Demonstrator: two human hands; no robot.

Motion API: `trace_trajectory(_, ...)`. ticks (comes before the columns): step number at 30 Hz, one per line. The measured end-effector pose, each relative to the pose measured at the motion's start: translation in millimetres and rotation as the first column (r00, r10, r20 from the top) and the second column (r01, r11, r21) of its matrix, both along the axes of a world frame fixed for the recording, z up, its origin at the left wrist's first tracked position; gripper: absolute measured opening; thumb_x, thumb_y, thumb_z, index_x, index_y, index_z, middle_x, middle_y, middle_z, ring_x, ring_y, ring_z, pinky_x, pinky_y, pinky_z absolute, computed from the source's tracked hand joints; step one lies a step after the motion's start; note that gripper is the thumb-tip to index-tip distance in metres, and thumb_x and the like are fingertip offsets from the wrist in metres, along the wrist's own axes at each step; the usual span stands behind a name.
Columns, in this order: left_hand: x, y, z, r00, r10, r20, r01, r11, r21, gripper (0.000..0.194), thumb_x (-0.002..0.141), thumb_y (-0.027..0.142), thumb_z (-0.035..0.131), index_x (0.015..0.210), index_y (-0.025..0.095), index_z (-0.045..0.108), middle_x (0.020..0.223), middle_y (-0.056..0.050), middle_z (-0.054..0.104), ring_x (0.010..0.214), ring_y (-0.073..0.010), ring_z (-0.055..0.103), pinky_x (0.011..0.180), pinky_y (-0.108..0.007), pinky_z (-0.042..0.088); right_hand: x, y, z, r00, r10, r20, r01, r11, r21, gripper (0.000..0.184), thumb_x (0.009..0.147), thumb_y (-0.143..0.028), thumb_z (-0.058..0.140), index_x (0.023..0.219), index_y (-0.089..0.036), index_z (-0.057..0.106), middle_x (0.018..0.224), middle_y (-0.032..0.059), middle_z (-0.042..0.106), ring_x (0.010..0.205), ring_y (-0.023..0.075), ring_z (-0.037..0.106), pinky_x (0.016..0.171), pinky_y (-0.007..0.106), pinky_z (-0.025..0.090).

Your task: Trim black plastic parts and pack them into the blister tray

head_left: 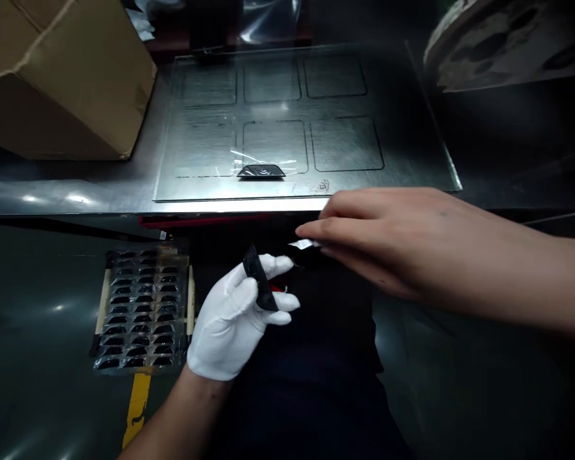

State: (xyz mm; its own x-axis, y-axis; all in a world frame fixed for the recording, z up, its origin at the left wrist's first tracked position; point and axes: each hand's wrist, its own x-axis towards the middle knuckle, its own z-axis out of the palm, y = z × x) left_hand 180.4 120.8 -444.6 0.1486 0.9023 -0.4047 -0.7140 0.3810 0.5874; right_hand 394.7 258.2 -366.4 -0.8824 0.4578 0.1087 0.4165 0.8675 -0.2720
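My left hand [237,313], in a white glove, grips a small black trapezoid-shaped part [260,279] between thumb and fingers, tilted, in front of the bench edge. To its right, my bare right hand [374,233] pinches a small knife with a pointed, shiny blade [303,244]. The blade's tip points left toward the black part but stays apart from it. Most of the knife's handle is hidden by the fingers. A similar black part [261,171] lies on the glass plate [345,185] beyond my hands.
Below the bench at left stands a clear tray [144,313] with rows of black parts. An open cardboard box [76,83] sits on the metal bench [52,191]. A large pale roll or reel [512,45] stands at the back right. Yellow tape [137,406] marks the floor.
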Motion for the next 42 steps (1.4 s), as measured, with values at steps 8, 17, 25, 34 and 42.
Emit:
trace_trajectory(8, -3.2, 4.6, 4.2, 0.995, 0.07, 0.075, -0.075, 0.995, 0.066, 0.023, 0.1, 0.034, 0.065, 0.12, 0.027, 0.075, 0.133, -0.004, 0.072, 0.096, -0.0164, 0.075, 0.083, -0.028, 0.064, 9.6, -16.1, -23.8, 0.98, -0.116, -0.162, 0.092, 0.985, -0.146, 0.035, 0.105, -0.029, 0.054, 0.137, -0.023, 0.066, 0.117, 0.0045, 0.079, 0.095, 0.022, 0.077, 0.078, 0.033, 0.059)
trace_trajectory(17, -0.2, 6.5, 3.8, 0.984, 0.177, 0.013, -0.177, 0.981, 0.08, 0.02, 0.101, 0.03, 0.064, 0.116, 0.028, 0.078, 0.134, -0.003, 0.073, 0.113, -0.0187, 0.074, 0.096, -0.028, 0.062, -4.6, -19.3, -24.3, 0.99, -0.118, -0.075, 0.064, 0.859, -0.508, 0.024, 0.107, -0.032, 0.052, 0.109, -0.023, 0.075, 0.093, 0.0017, 0.079, 0.075, 0.0149, 0.073, 0.063, 0.025, 0.052)
trace_trajectory(25, 0.8, 8.8, 7.8, 0.959, 0.268, -0.091, -0.259, 0.961, 0.098, 0.017, 0.097, 0.032, 0.07, 0.11, 0.029, 0.08, 0.13, -0.002, 0.076, 0.114, -0.0193, 0.074, 0.098, -0.027, 0.061, -4.6, -28.4, -17.6, 0.991, -0.084, -0.1, 0.053, 0.957, -0.285, 0.026, 0.106, -0.029, 0.052, 0.119, -0.021, 0.072, 0.097, 0.005, 0.079, 0.077, 0.0166, 0.072, 0.067, 0.027, 0.05)
trace_trajectory(34, 2.4, 5.1, 10.1, 0.941, 0.306, -0.145, -0.282, 0.945, 0.164, 0.018, 0.097, 0.028, 0.071, 0.112, 0.027, 0.079, 0.129, -0.003, 0.076, 0.116, -0.0215, 0.074, 0.103, -0.03, 0.059, -24.4, -33.7, -14.5, 0.997, -0.025, 0.073, 0.03, 0.998, -0.057, 0.034, 0.109, -0.032, 0.042, 0.109, -0.021, 0.074, 0.082, 0.0025, 0.073, 0.063, 0.0151, 0.064, 0.054, 0.029, 0.032)
trace_trajectory(42, 4.2, 3.1, 10.0, 0.906, 0.349, -0.238, -0.316, 0.934, 0.167, 0.017, 0.096, 0.025, 0.073, 0.112, 0.024, 0.078, 0.131, -0.006, 0.075, 0.114, -0.022, 0.075, 0.103, -0.032, 0.06, -21.9, -34.0, -15.6, 0.992, 0.023, 0.121, -0.022, 1.0, -0.015, 0.021, 0.101, -0.021, 0.053, 0.107, -0.022, 0.073, 0.073, 0.0015, 0.069, 0.059, 0.0161, 0.06, 0.051, 0.031, 0.027)
